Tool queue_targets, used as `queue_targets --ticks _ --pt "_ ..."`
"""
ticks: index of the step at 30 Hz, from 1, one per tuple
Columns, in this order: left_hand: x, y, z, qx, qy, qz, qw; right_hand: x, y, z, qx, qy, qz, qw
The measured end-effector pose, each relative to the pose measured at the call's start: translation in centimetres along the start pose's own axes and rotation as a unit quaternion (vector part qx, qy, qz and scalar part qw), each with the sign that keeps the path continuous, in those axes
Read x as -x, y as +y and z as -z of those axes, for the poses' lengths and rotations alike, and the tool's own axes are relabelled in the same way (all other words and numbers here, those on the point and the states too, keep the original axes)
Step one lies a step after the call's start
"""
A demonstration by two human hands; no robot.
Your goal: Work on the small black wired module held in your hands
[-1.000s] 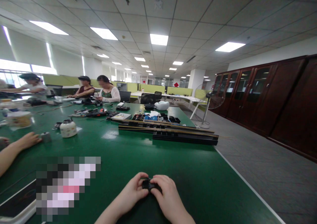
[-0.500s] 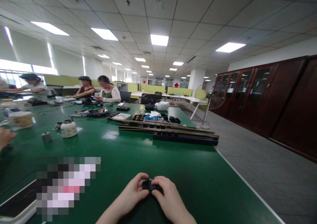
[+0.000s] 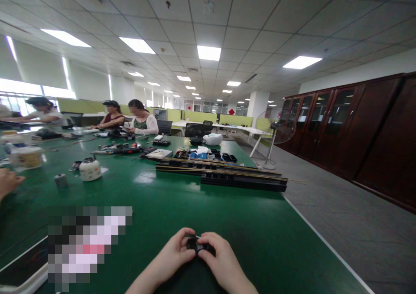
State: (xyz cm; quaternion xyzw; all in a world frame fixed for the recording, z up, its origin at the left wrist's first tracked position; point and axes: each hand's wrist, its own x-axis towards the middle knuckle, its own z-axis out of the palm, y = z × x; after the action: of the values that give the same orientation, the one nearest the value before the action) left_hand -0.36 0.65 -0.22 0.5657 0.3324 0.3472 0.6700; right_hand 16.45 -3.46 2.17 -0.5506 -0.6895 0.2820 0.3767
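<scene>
Between my two hands is a small black part (image 3: 193, 244), low over the front of the green table (image 3: 156, 218). Its exact kind is hard to make out, since fingers cover much of it. My left hand (image 3: 178, 248) pinches its left side between thumb and fingers. From the right, my right hand (image 3: 218, 253) grips it the same way, thumb below and fingertips on top. Both hands are closed, with the fingertips almost meeting.
Long black rails (image 3: 243, 182) with thin brass-coloured rods lie across the table ahead. To the left stand a white jar (image 3: 90, 169), a grey metal cylinder (image 3: 60, 181) and a tub (image 3: 26, 157). Another person's hand (image 3: 9, 182) shows at the left edge. Several people sit farther back.
Almost nothing differs. Both hands keep hold of the black part, with only a slight shift of the right fingers and thumb.
</scene>
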Motion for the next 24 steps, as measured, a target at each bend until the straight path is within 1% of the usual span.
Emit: queue_targets --ticks 4,11,17,24 --pt "0.06 0.02 0.01 -0.009 0.002 0.003 1.000 -0.10 0.27 -0.02 -0.015 0.003 -0.005 1.000" --pt "0.30 0.48 -0.46 0.007 0.002 0.004 1.000 0.02 0.42 -0.10 0.000 0.006 -0.004 1.000" --pt "0.21 0.24 -0.09 0.006 0.007 -0.012 1.000 -0.11 0.56 -0.03 -0.010 0.001 -0.008 1.000" --pt "0.28 0.24 0.03 -0.007 0.005 -0.008 1.000 -0.02 0.44 -0.06 -0.035 -0.006 -0.003 0.999"
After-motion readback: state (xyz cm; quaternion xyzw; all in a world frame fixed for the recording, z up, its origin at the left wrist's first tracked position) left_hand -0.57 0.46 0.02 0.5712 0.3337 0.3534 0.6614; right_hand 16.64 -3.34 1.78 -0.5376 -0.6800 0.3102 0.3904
